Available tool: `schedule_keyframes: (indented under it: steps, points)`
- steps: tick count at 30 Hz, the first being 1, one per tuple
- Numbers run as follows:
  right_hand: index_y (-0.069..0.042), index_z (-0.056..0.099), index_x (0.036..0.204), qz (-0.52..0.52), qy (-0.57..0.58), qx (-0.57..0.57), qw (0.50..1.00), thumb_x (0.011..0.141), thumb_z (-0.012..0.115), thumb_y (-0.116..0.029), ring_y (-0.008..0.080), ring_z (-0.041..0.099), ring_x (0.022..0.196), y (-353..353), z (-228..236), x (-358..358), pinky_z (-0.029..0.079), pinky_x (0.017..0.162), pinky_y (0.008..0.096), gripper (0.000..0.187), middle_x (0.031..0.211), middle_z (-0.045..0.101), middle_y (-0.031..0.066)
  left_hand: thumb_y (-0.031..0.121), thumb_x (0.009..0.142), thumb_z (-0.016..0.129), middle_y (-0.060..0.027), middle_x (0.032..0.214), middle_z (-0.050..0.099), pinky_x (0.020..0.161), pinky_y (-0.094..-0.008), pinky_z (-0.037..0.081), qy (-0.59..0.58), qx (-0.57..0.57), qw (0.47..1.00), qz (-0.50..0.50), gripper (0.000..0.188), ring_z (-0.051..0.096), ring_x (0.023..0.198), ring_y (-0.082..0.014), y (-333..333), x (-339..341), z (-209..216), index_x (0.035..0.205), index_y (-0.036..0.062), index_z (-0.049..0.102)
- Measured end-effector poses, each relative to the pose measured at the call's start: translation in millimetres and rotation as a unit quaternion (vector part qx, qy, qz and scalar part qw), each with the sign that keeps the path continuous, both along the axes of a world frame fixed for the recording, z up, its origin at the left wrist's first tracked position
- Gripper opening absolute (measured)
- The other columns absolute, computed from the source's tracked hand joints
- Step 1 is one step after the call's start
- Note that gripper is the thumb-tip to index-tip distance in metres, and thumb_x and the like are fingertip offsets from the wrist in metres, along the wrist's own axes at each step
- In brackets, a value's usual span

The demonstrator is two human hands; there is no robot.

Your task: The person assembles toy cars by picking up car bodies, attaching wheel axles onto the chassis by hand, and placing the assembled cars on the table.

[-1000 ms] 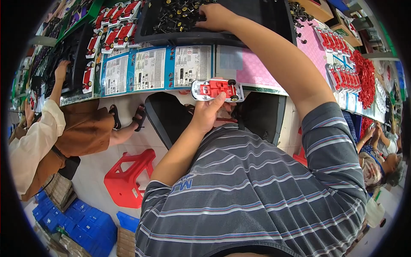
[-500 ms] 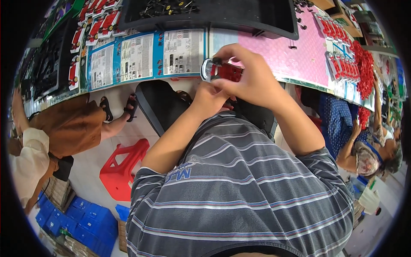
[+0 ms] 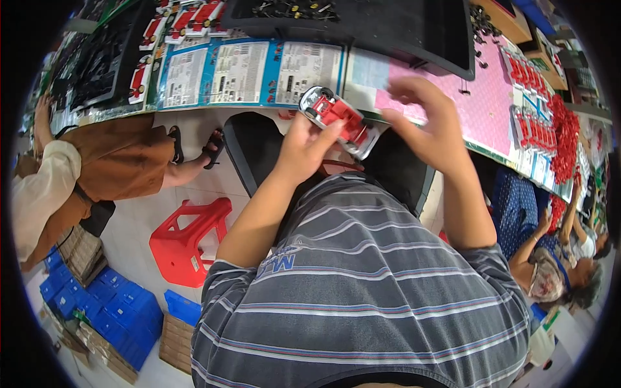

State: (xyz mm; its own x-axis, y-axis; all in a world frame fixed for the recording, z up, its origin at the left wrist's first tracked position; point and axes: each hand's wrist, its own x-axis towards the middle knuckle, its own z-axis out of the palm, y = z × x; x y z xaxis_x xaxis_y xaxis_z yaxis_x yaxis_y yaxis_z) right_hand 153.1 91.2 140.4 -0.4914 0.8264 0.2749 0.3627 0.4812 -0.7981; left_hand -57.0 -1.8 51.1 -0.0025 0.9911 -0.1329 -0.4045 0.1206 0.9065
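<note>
My left hand grips a toy car with a red underside and silver-grey rim, tilted near the table's front edge. A dark wheel shows at its far end; the near end I cannot see wheels on clearly. My right hand hovers to the right, apart from the car, fingers spread and slightly blurred, with nothing visible in it. Beyond my hands stands a black tray with small wheel-and-axle pieces in its far left part.
Printed sheets lie along the table front, with red and white toy cars at the far left. On the right are a pink sheet, loose wheels, rows of red car parts and a red heap. Co-workers sit either side; a red stool stands left.
My right hand has let go of the toy car and drawn away to the right. The car now rests in my left hand alone, turned more toward me. The whole view has shifted slightly.
</note>
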Motion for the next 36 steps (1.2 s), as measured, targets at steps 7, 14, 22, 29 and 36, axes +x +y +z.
schedule_keyframes:
  steps: [7,14,22,29,36]
  points:
    - [0.002,0.068,0.103,-0.206,-0.096,-0.016,0.974,0.086,0.064,0.001,0.0177,0.069,0.084,39,-47,130,0.054,0.078,0.0290,0.017,0.092,0.071,0.0112,0.022,0.104,0.055,-0.0065,0.116,0.065,0.089,-0.0319,0.053,-0.003,-0.034,0.981,0.191,0.031,0.065,0.101,-0.0134,-4,-118,1,0.129,0.0030,0.053]
    - [0.001,0.053,0.134,-0.248,-0.171,0.022,0.953,0.082,0.067,0.001,0.0279,0.064,0.107,90,-72,153,0.057,0.085,0.0346,0.053,0.138,0.052,0.0175,0.026,0.102,0.057,-0.0065,0.102,0.069,0.069,-0.0243,0.052,0.295,-0.133,0.901,0.289,0.036,0.066,0.082,-0.0113,54,-258,8,0.127,-0.0001,0.058]
    - [-0.003,0.062,0.126,-0.205,-0.162,0.134,0.956,0.076,0.065,0.004,0.0390,0.053,0.118,114,-113,151,0.047,0.100,0.0434,0.050,0.132,0.057,0.0174,0.023,0.103,0.054,-0.0097,0.103,0.071,0.078,-0.0303,0.053,0.338,-0.132,0.877,0.314,0.036,0.067,0.086,-0.0162,78,-431,-43,0.122,-0.0055,0.064]
    - [-0.001,0.057,0.129,-0.188,-0.217,0.061,0.956,0.077,0.070,-0.001,0.0375,0.058,0.113,75,-75,167,0.050,0.095,0.0419,0.053,0.128,0.057,0.0196,0.043,0.098,0.054,-0.0214,0.108,0.071,0.089,-0.0404,0.049,0.682,-0.149,0.645,0.312,0.052,0.066,0.101,-0.0349,91,-392,-28,0.114,-0.0052,0.068]
    - [0.000,0.066,0.118,-0.454,-0.187,0.198,0.848,0.076,0.086,-0.027,0.0273,0.067,0.094,52,-72,289,0.054,0.083,0.0369,0.054,0.111,0.069,0.0150,0.034,0.095,0.059,-0.0262,0.104,0.066,0.089,-0.0493,0.047,0.823,0.026,0.455,0.340,0.044,0.061,0.098,-0.0428,54,-272,34,0.111,-0.0072,0.066]
